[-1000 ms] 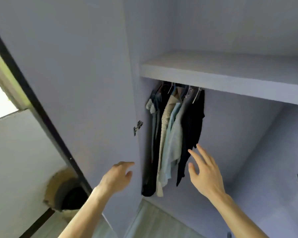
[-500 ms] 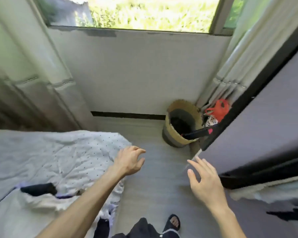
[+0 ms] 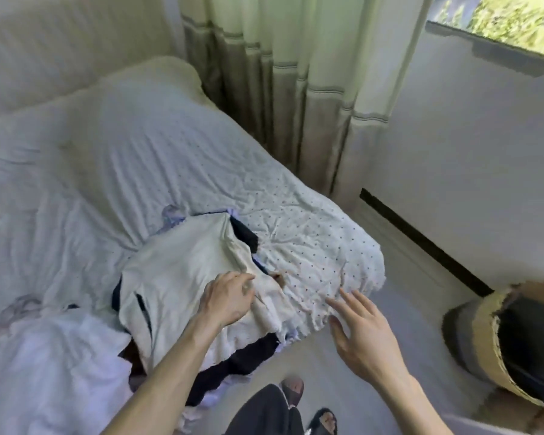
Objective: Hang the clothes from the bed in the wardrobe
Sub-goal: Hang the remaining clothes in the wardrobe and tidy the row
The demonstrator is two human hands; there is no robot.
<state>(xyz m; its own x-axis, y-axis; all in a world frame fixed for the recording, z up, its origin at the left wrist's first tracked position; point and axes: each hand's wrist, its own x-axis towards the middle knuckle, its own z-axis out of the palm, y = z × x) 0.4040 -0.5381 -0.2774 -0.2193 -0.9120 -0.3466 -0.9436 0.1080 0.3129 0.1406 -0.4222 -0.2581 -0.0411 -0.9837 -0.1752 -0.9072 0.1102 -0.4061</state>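
The clothes (image 3: 182, 271) lie in a loose heap on the bed (image 3: 113, 171), under and just left of the left hand (image 3: 230, 298). A cream top is uppermost, and a dark garment (image 3: 245, 356) spills over the bed's edge below that wrist. The left hand rests on the cream top with its fingers bent onto a fold; whether they pinch it cannot be told. The right hand (image 3: 361, 337) hangs spread and flat, holding nothing, just off the bed's corner. Beyond both hands the dotted sheet (image 3: 311, 240) is creased. Past it hangs a pleated curtain (image 3: 296, 89). Right of the right hand stands a woven basket (image 3: 484, 337) on the pale floor (image 3: 399, 255), against a white wall (image 3: 468, 136) under a window (image 3: 515, 23).
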